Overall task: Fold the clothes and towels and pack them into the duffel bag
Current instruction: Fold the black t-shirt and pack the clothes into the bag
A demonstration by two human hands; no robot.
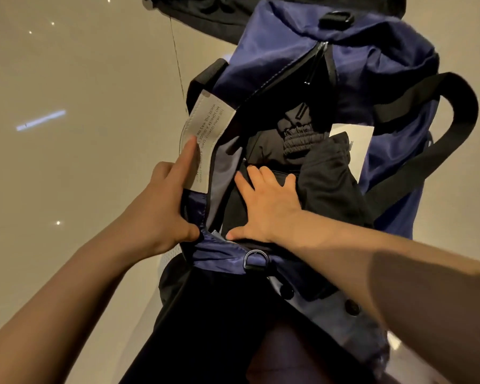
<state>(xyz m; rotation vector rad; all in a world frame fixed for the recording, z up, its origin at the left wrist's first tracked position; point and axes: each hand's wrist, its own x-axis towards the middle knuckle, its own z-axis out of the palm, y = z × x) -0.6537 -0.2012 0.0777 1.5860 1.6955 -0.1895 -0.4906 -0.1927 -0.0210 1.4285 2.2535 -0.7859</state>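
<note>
— What are the hands doing?

— The left hand [161,209] grips the near-left rim of the duffel bag [283,59]: the thumb hooks over the edge and the index finger lies straight along a white label [205,134]. The right hand [266,206] is flat, fingers spread, and presses on the black clothes [327,173] inside the bag.

— How does the bag lie?

— It is navy blue and it rests on a pale, shiny surface [67,162]. Its long axis runs away from the person, a little to the right. The zip opening faces up and is open. The near end is between the two forearms.

— Can you read the label?

— It has several lines of small capital letters, but they are turned sideways and I cannot read them surely.

— Something else?

— A black strap [438,117] makes a loop on the right side of the bag.
</note>
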